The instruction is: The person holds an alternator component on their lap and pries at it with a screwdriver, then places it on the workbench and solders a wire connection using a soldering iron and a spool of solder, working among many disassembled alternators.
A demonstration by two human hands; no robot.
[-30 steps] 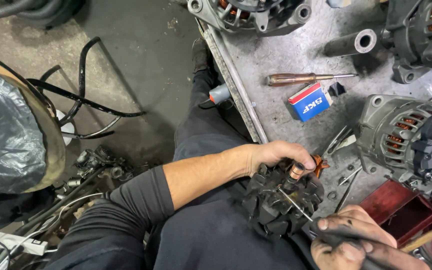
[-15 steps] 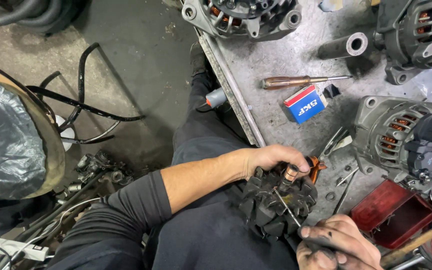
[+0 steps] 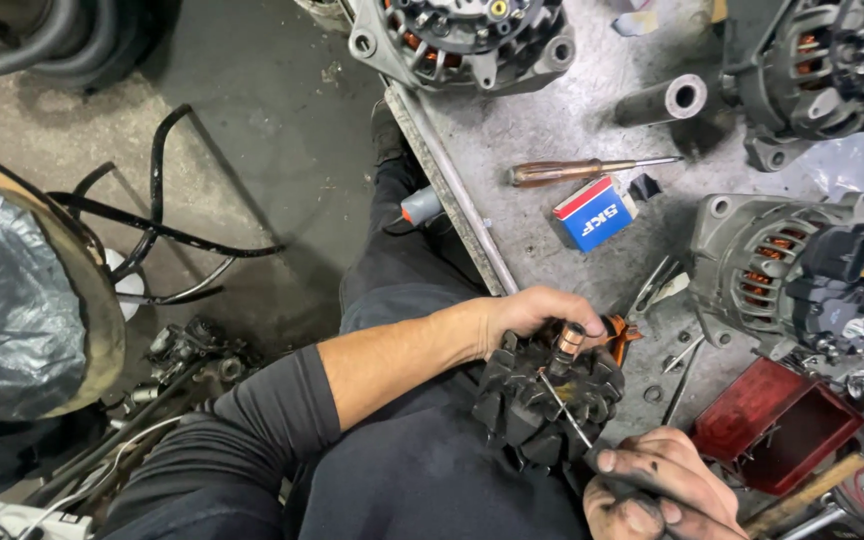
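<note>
**Rotor held at the desk edge while a thin tool worked its shaft end**

From the left, a black bag (image 3: 7, 300) and loose cables (image 3: 167, 235) lay on the floor. The left hand (image 3: 532, 315) was clenched around the top of the dark clawed rotor (image 3: 547, 405), which rested against the person's lap at the edge of the desk (image 3: 552, 130), copper slip rings (image 3: 571, 340) uppermost. The right hand (image 3: 657, 490), grimy, gripped a thin metal tool (image 3: 564, 410) whose tip lay just below those rings. The step in hand appeared to be probing or picking at the shaft end. Any following move would call for a steady rotor and fine tip control. Farther right lay a screwdriver (image 3: 582, 170), a blue box (image 3: 592, 213), an alternator (image 3: 802, 275) and a red tray (image 3: 777, 425).
</note>
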